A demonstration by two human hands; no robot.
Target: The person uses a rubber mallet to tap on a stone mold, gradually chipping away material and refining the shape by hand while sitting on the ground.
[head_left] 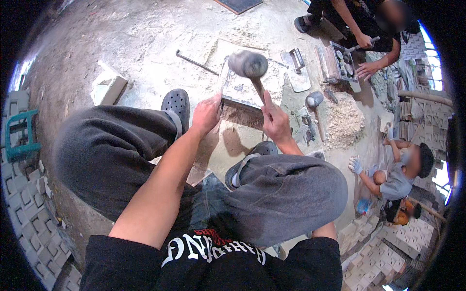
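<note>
My right hand [276,121] is closed round the wooden handle of a mallet [247,64]. Its thick grey head is raised in front of me, a little blurred, and covers part of the work below. A shallow rectangular mould [242,104], dark along its near side and pale with dust on top, is tilted between my feet. My left hand [207,114] grips its left edge, the fingertips partly hidden. Beyond the mould a thin metal bar [196,62] lies on the dusty floor. To the right are a steel trowel [297,72] and a second mallet [314,100].
A heap of pale crumbly material [343,116] lies at the right. Past it, a co-worker's hands are over another mould [343,63]; more people crouch further right. At the left are a broken pale block [108,87], a green plastic stool [22,136] and stacked blocks [29,203].
</note>
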